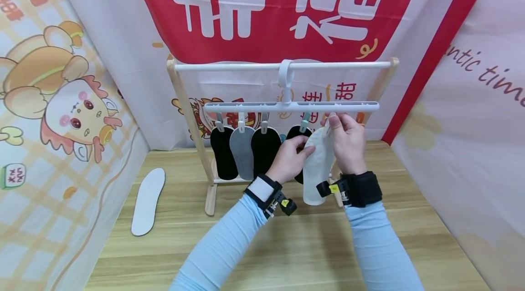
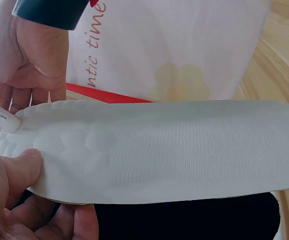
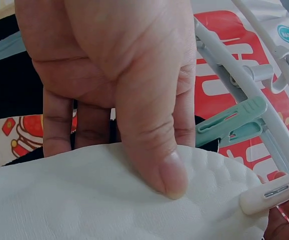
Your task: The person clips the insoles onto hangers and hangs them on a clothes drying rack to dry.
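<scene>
A white insole hangs upright under the right part of a white clip hanger. My left hand pinches its side edge near the top, thumb on the textured front and fingers behind, as the right wrist view shows. With my right hand I pinch a white clothes clip at the insole's top end. The clip's tip overlaps that end. Beside it, a black insole hangs from a green clip, partly hidden behind my left hand.
Further left on the hanger, a black insole, a grey insole and another black insole hang from clips. The hanger hooks over a rack's white rail. A loose white insole lies on the wooden table at left.
</scene>
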`<state>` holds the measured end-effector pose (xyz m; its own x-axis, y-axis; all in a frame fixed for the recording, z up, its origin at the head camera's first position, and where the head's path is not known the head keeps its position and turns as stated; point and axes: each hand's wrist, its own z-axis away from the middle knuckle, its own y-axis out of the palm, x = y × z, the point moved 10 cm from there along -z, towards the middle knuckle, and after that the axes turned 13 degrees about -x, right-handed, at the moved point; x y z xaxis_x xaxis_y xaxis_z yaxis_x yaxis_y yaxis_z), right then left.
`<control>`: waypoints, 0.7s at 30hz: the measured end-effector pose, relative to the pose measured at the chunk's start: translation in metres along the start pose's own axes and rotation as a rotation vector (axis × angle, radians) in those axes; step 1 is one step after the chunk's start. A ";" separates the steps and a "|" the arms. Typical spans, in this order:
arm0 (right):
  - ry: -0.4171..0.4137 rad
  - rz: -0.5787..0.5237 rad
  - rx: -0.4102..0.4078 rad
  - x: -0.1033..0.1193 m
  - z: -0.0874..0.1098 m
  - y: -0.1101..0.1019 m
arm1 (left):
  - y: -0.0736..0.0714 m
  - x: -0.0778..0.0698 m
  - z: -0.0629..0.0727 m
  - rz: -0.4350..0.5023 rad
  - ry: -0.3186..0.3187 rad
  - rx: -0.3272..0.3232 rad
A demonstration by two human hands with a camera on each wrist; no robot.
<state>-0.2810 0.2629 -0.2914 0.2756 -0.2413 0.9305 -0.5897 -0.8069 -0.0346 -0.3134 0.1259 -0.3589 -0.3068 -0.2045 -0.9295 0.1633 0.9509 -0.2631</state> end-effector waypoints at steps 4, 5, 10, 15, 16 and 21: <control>-0.029 -0.012 -0.003 0.005 0.000 -0.002 | 0.002 -0.003 0.000 0.005 0.012 0.004; -0.033 -0.009 -0.003 0.005 0.000 -0.002 | 0.002 -0.004 0.000 0.008 0.012 0.006; -0.036 -0.014 0.016 0.005 0.001 -0.003 | 0.006 -0.006 -0.001 0.019 0.014 0.022; -0.036 -0.033 0.039 0.006 0.003 -0.002 | 0.007 -0.004 -0.001 0.028 0.004 0.007; -0.037 -0.034 0.042 0.007 0.003 -0.002 | 0.007 -0.004 -0.001 0.030 0.001 0.003; -0.043 -0.013 0.049 0.007 0.003 -0.003 | 0.008 -0.003 0.000 0.019 -0.022 0.011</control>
<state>-0.2755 0.2622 -0.2858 0.3160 -0.2522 0.9146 -0.5485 -0.8352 -0.0408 -0.3112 0.1340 -0.3586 -0.2829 -0.1917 -0.9398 0.1794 0.9520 -0.2482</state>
